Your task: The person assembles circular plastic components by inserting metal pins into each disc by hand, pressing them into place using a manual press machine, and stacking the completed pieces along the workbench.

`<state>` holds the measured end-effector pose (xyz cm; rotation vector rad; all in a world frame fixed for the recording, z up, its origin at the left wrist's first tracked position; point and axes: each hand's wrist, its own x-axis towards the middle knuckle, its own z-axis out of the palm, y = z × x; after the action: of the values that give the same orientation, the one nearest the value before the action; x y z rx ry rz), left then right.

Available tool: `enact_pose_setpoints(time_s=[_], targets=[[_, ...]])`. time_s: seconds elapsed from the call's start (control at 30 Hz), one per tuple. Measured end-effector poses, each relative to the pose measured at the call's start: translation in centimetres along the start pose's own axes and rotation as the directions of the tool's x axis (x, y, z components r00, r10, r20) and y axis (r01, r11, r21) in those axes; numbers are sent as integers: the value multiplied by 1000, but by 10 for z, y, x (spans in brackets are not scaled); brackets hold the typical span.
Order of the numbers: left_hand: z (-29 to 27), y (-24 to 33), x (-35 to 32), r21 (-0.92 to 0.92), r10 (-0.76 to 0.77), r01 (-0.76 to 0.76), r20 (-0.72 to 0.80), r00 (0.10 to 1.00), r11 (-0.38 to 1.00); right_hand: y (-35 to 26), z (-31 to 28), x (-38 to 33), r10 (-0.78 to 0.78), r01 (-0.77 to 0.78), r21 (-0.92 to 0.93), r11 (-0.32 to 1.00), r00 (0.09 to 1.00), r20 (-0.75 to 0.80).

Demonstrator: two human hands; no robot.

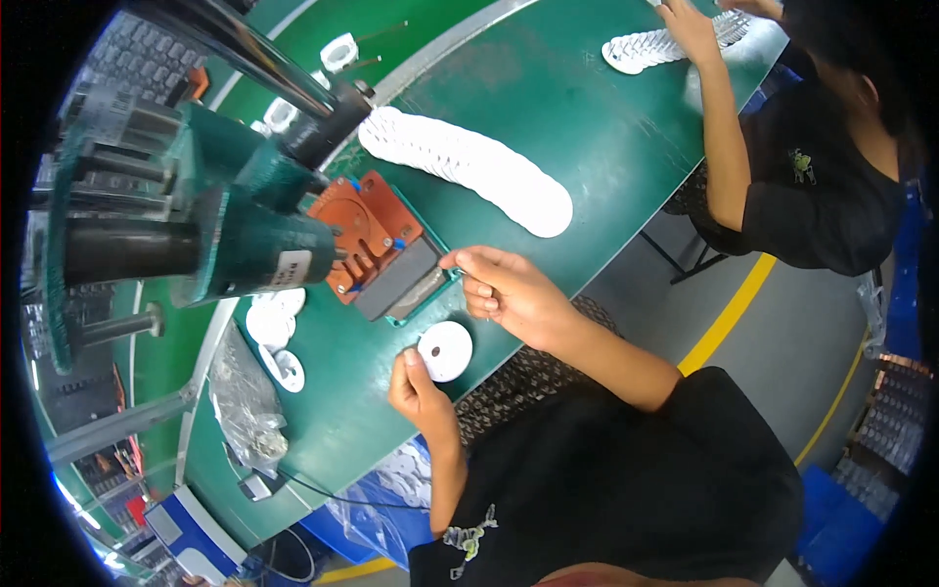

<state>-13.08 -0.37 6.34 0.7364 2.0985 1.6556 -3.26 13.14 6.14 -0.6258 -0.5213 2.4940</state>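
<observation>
A round white disc [452, 364] with a small dark hole at its centre is pinched at its edge by my left hand [421, 391], above the near side of the green table. My right hand [514, 296] has thumb and forefinger closed together at the near corner of the fixture; anything between them is too small to make out. That fixture has an orange-red plate [360, 227] with slots and a dark grey block [401, 281] along its near side. Above it stands a green press [264, 245] with dark metal rods.
A long overlapping row of white discs [469, 161] lies beyond the fixture. More white parts [272, 323] and a clear plastic bag [245, 396] are at left. A blue bin [337, 533] with white pieces stands below the table. At far right a co-worker [812, 166] handles similar discs.
</observation>
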Motion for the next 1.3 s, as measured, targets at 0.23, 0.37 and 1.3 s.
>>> enact_pose_setpoints(time_s=[0.23, 0.37, 1.3], targets=[[0, 6, 1, 117, -24, 23, 6, 1000, 993, 7, 11, -6, -15, 27, -397, 917, 999, 32], [3, 3, 4, 143, 8, 0, -51, 999, 990, 4, 5, -1, 35, 17, -485, 874, 994, 99], [-5, 2, 21, 27, -86, 85, 47, 995, 996, 28, 7, -11, -247, 394, -714, 579, 919, 307]])
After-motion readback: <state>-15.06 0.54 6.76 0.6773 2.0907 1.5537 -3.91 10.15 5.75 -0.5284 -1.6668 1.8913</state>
